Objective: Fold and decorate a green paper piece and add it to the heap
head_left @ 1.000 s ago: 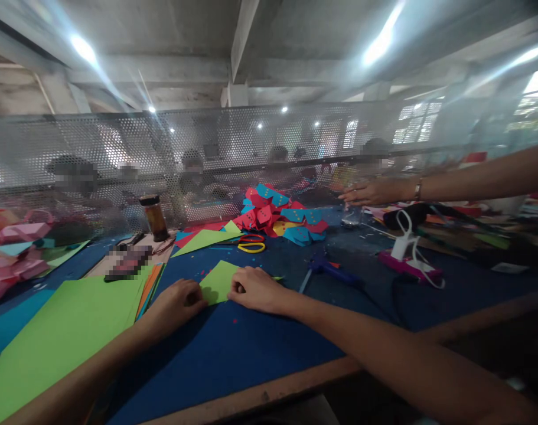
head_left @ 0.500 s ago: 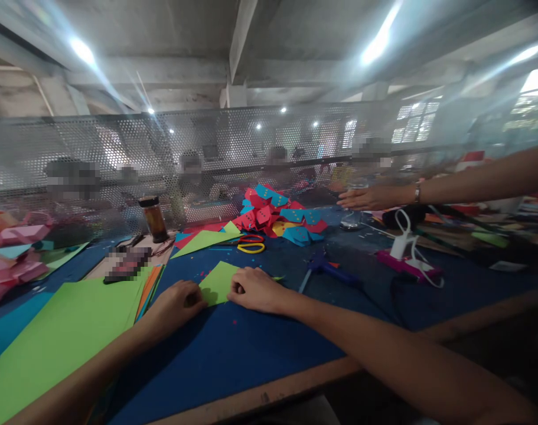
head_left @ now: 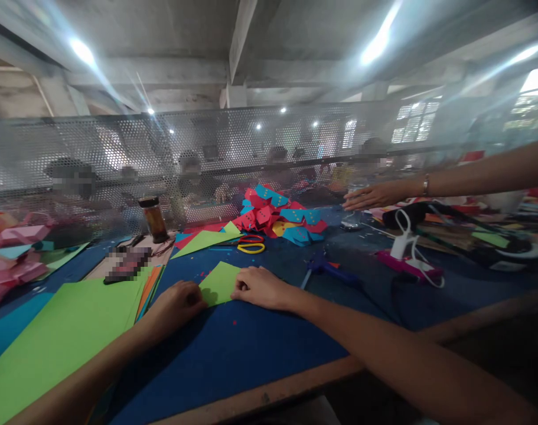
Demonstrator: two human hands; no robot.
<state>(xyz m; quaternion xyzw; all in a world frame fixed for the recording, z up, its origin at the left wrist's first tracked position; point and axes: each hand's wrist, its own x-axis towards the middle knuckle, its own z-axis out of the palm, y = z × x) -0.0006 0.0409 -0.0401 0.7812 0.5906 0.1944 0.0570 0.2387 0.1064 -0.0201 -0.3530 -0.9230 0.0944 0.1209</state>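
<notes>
A small piece of light green paper [head_left: 219, 280] lies on the blue tabletop between my hands, its far end forming a point. My left hand [head_left: 180, 304] is closed at the paper's left edge, fingers curled and pressed down on it. On the right edge, my right hand [head_left: 262, 287] pinches the same paper with bent fingers. Its fingertips are partly hidden beneath the knuckles. Just beyond are yellow-handled scissors [head_left: 251, 248] and another folded green sheet [head_left: 202, 242].
Large green sheets [head_left: 69, 336] lie at left, below a phone-like object [head_left: 127, 264] and a dark-capped bottle [head_left: 153, 219]. A pile of red and blue paper shapes [head_left: 269, 215] stands behind. At right are a blue glue gun [head_left: 335, 273], a power strip [head_left: 410, 265] and another person's hand [head_left: 368, 196].
My right hand has slid slightly to the right along the paper, while my left hand stays put. The other person's hand has shifted a little to the right by the clear bottle.
</notes>
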